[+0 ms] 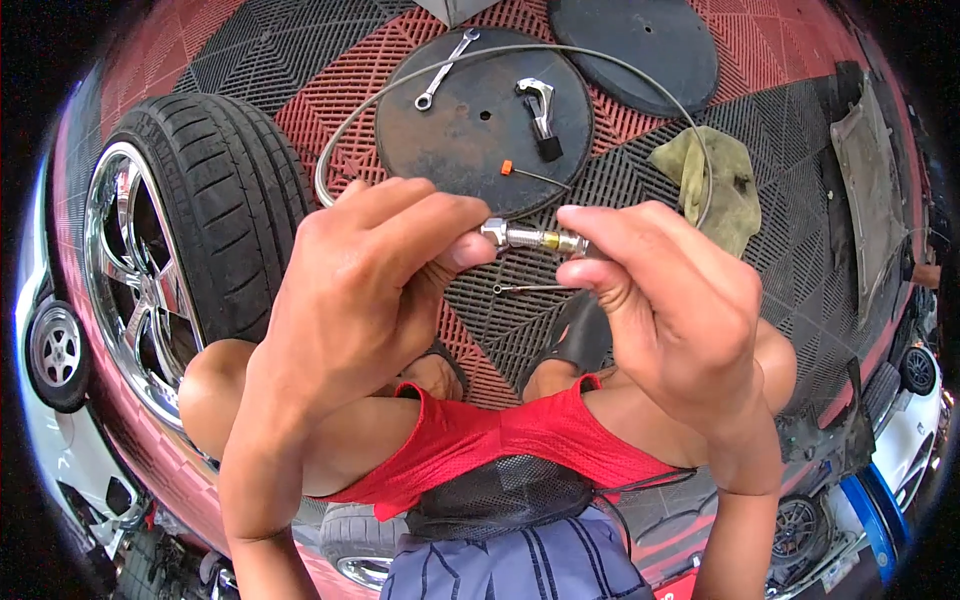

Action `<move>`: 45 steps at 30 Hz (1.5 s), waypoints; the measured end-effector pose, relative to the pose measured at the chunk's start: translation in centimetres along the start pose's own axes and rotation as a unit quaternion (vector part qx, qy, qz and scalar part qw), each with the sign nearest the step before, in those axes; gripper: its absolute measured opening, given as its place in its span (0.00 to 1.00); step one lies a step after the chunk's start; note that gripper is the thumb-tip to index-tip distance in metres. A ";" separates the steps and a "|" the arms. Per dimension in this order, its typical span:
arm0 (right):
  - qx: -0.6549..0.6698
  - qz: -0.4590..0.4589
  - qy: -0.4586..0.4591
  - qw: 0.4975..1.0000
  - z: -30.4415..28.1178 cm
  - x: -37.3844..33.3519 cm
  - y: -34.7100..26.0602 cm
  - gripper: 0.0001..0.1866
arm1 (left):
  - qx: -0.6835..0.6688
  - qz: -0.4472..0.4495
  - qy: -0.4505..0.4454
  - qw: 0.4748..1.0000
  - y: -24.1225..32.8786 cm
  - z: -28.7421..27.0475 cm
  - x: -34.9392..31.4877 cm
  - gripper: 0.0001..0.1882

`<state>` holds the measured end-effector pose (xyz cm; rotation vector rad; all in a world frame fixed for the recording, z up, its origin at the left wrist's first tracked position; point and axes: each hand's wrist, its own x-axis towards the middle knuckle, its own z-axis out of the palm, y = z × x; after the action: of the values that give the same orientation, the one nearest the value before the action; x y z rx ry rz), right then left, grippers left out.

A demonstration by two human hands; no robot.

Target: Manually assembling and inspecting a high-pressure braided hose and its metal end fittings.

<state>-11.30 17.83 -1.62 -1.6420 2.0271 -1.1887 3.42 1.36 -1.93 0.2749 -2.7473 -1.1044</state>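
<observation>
And here we are, both hands up centre, mid-air over the floor mat (480,320): L. hand (370,270) w/ its grip closed, thumb & index pinched at the hex-nut end of a metal fitting (518,236). R. hand (690,300) has the other end; its thumb & index tips stand a little apart w/ the fitting running in btwn, so that grip is closed round it too. Exact finger contact on the R. side is partly hidden, can't tell more. Fitting's lying approx. level, hand to hand, silver thread & a yellowish bit showing in the middle.

Grey hose (560,47) makes a big arc, from behind the L. hand, up over the round black plate (440,145) & down on the R. side. On that plate: combo wrench (447,68) upper L., pipe cutter (540,115) to the R., & an orange cap (507,168) on a thin line near the lower edge. 2nd round plate (640,50) beyond, upper R. Yellow-green cloth (730,190) on the mat, R. of the plates. Small wrench (530,289) on the mat just below the fitting in view. Big tyre (225,190) w/ chrome rim stands L. of the L. hand.
</observation>
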 end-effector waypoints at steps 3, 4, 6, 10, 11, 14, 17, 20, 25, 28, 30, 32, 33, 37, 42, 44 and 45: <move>-0.086 -0.066 -0.020 0.994 0.1 -0.1 0.2 0.18 | 0.014 -0.004 0.004 1.000 0.1 0.5 -0.2 0.08; -0.085 -0.065 -0.021 0.994 0.2 -0.1 0.4 0.18 | 0.014 -0.005 0.003 1.000 0.2 0.5 -0.3 0.08; -0.103 -0.091 -0.011 0.990 0.5 -0.1 0.7 0.19 | 0.017 -0.002 0.026 1.000 0.2 0.6 -0.4 0.08; -0.072 -0.070 -0.016 0.995 0.7 -0.2 0.8 0.18 | 0.039 0.007 0.025 0.999 0.2 0.8 -0.5 0.09; -0.024 -0.032 -0.030 0.999 0.8 -0.3 0.9 0.16 | 0.056 0.019 0.025 0.998 0.1 0.7 -0.5 0.09; 0.058 0.042 -0.055 0.996 1.1 -0.4 0.8 0.10 | 0.079 0.041 0.020 0.996 -0.1 0.7 -0.6 0.10; 0.127 0.122 -0.086 0.981 0.7 -0.3 0.7 0.06 | 0.088 0.057 0.016 0.994 -0.2 0.9 -0.6 0.11; 0.205 0.227 -0.129 0.943 0.5 -0.4 0.8 0.07 | 0.088 0.062 0.017 0.994 -0.1 0.9 -0.6 0.12; 0.131 0.123 -0.076 0.981 1.5 -0.5 1.2 0.06 | 0.079 0.060 0.029 0.995 -0.2 1.1 -0.6 0.13; 0.050 0.047 -0.041 0.997 1.7 -0.5 1.2 0.05 | 0.057 0.045 0.031 0.997 -0.5 1.3 -0.8 0.11; 0.014 -0.007 -0.013 1.000 1.7 -0.2 1.3 0.07 | -0.022 -0.018 0.033 0.999 -0.5 1.5 -0.8 0.06; 0.008 -0.019 -0.003 1.000 1.3 0.3 1.1 0.08 | -0.079 -0.069 0.024 0.994 -0.1 1.0 -0.5 0.08; 0.002 -0.033 0.007 0.999 1.1 0.7 1.0 0.08 | -0.135 -0.119 0.016 0.983 0.0 0.8 -0.4 0.10; 0.031 -0.053 0.010 0.998 0.4 0.8 1.6 0.10 | -0.157 -0.072 0.022 0.985 -0.3 0.7 -0.4 0.17; 0.056 -0.023 0.009 0.998 -0.2 0.7 1.5 0.11 | -0.192 -0.093 0.001 0.977 0.1 0.7 -0.4 0.20; 0.062 -0.023 0.015 0.998 -0.4 0.7 1.4 0.12 | -0.198 -0.091 -0.003 0.976 0.2 0.8 -0.4 0.21; 0.061 -0.021 0.019 0.998 -0.4 0.8 1.3 0.12 | -0.199 -0.101 0.000 0.975 0.2 0.8 -0.5 0.21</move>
<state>-12.66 17.32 -2.12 -1.6232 1.9087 -1.3408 3.72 2.16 -2.44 0.5004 -2.4611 -1.6706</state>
